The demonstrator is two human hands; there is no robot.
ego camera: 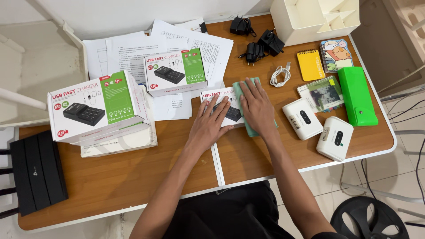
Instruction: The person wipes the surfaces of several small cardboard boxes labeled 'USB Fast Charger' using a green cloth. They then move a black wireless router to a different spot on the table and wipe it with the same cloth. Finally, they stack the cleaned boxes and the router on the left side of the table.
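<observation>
Hands flat on the wooden desk (133, 177) near its middle seam: left hand (209, 126) spread open, palm down on a small white charger box (221, 106), fingers loose and not gripping; right hand (257, 108) likewise open, pressing flat on a pale green cloth (242, 90) just beside and partly over that box. Box lying face up at the desk's centre, touching the cloth. Probably light, stiff cardboard, easy to dent at the corners, best taken by its two long edges; cloth soft and limp, likely to bunch, best pinched at a free edge. Two larger boxes (99, 106) of the same kind stacked to the left, another (176, 71) on loose papers (128, 51) behind. To the right, two white pocket routers (303, 118), a coiled white cable (280, 76), black plug adapters (261, 46), a yellow notepad (311, 65), a green case (357, 96) and a cream organiser (305, 20). Black router (37, 170) at the left edge, partly cut off. Much of the small box and the cloth hidden under the palms; full shape of the cloth hard to make out
</observation>
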